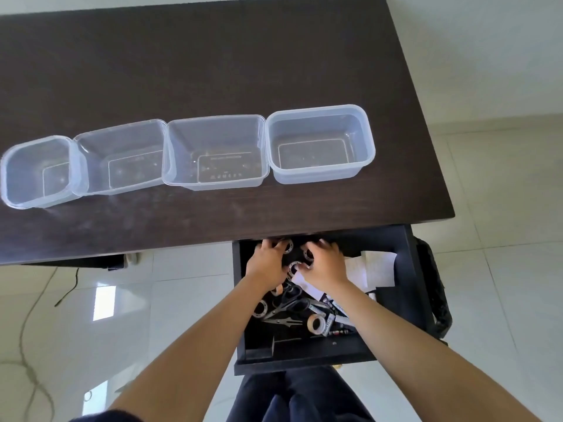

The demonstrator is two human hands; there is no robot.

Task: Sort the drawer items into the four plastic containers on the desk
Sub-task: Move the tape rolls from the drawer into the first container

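A dark drawer (408,287) stands pulled out under the desk's front edge. Both my hands reach into its far end. My left hand (269,260) curls over a black tape roll (288,247). My right hand (326,264) closes on other black tape rolls (294,267). Nearer to me in the drawer lie black-handled scissors (289,306), a tan tape roll (316,323), another roll (260,309), batteries (330,321) and white papers (377,269). Four clear plastic containers stand in a row on the desk: far left (18,175), second (91,147), third (170,153), right (368,147). All look empty.
The dark wooden desk (213,71) spreads behind the containers. A black chair armrest (438,300) sits right of the drawer. White floor tiles and a thin cable (70,287) lie below left. My dark-trousered legs (292,397) are under the drawer.
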